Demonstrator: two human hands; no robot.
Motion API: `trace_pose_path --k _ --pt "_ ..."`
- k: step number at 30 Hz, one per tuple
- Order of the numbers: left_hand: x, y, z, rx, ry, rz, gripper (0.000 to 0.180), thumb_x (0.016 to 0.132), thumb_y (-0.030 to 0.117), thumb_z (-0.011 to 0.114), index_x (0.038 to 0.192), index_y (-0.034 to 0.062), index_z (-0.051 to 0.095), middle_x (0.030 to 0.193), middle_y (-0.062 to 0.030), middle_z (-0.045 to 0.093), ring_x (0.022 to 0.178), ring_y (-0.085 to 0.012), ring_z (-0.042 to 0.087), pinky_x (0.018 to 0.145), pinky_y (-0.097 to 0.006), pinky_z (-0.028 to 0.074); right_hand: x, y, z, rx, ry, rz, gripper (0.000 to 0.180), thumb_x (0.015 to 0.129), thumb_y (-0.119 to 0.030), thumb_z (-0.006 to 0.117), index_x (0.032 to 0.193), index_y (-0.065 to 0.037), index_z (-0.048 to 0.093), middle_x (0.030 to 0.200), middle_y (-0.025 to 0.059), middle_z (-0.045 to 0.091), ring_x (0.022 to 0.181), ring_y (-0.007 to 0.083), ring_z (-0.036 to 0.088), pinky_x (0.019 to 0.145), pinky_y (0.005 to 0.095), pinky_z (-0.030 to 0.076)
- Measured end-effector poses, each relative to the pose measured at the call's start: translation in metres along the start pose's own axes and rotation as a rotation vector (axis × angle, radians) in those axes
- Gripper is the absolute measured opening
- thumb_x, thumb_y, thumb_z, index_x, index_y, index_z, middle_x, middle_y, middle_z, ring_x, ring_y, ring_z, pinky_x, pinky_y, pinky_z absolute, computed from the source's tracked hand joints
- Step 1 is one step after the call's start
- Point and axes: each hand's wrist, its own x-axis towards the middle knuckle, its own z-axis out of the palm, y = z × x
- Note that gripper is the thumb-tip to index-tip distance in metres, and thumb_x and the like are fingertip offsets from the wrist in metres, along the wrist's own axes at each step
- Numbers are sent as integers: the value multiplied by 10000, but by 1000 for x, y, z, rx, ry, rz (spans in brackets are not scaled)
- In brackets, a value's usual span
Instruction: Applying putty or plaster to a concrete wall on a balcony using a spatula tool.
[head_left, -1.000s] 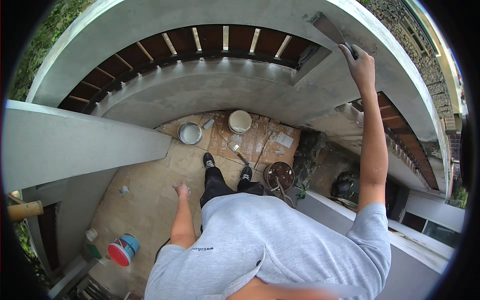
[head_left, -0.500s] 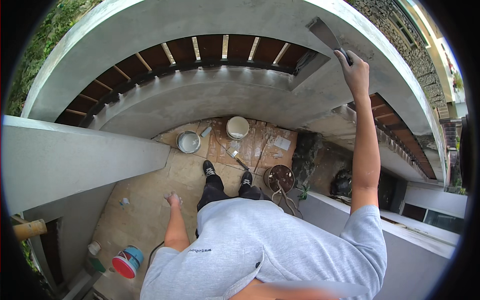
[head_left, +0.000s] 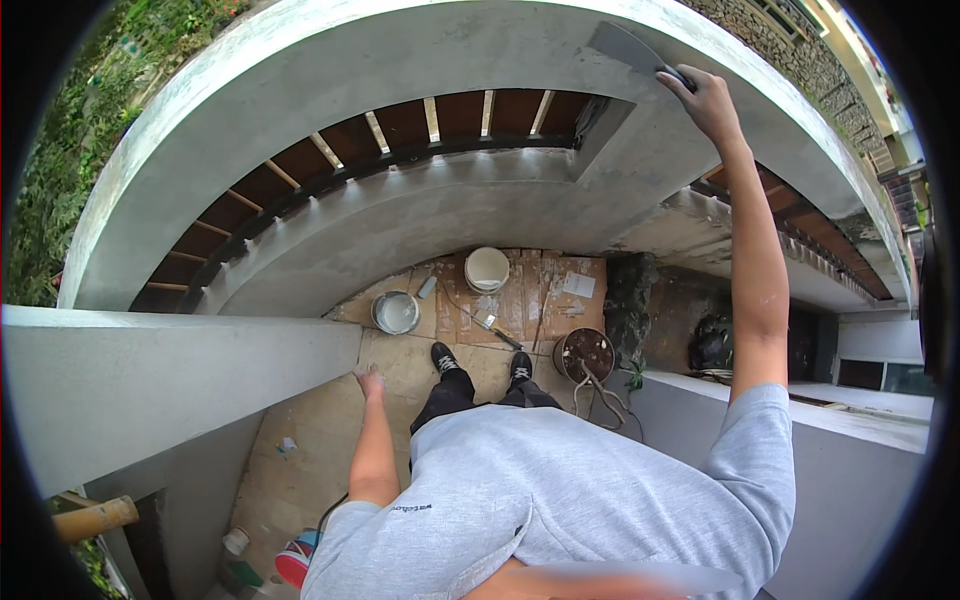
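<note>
Nearest, my grey short-sleeved cloth shirt (head_left: 560, 480) fills the lower middle of the view. My left hand (head_left: 370, 381) hangs low on the left side, fingers loosely apart, near the end of a smooth grey partition wall (head_left: 180, 365). My right hand (head_left: 712, 106) is raised at arm's reach, fingers clamped round the dark handle of a wide, grey-bladed metal scraper (head_left: 632, 48). The scraper is at the upper band of the curved grey plastered wall (head_left: 300, 95), its blade pointing up and to the left; full contact along the edge cannot be confirmed. Below that band runs an opening with dark brown panels (head_left: 407, 122).

At floor level, a red-and-blue bucket (head_left: 293, 567) is partly hidden by my shirt. My black laced shoes (head_left: 520, 368) stand on the beige tiled floor (head_left: 320, 430). A brown round pot (head_left: 557, 352) with dark contents is to their right. Ahead lie stained brown cardboard sheets (head_left: 556, 322), bearing a dark-handled tool (head_left: 507, 339) and a white paper sheet (head_left: 578, 284). A round white bucket (head_left: 487, 289) and a grey bucket with pale contents (head_left: 384, 327) stand near the wall's foot.

Farthest, green foliage (head_left: 55, 210) at left and stonework (head_left: 745, 30) at upper right show beyond the wall.
</note>
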Motion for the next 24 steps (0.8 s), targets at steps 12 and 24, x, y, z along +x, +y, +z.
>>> trace_pose_path --k 12,24 --pt "-44 3 -5 -130 34 -305 513 875 194 541 1322 107 303 1171 -170 508 729 -230 581 501 -357 467 33 -81 33 27 51 -139 416 869 -449 620 853 -36 675 633 185 580 602 364 569 579 406 452" --pt "-38 -15 -55 -189 70 -350 480 895 223 529 1294 97 294 857 -109 529 564 -186 523 395 -320 385 29 -117 20 39 71 -19 371 875 -373 653 794 -11 642 554 178 461 478 261 374 497 341 372"
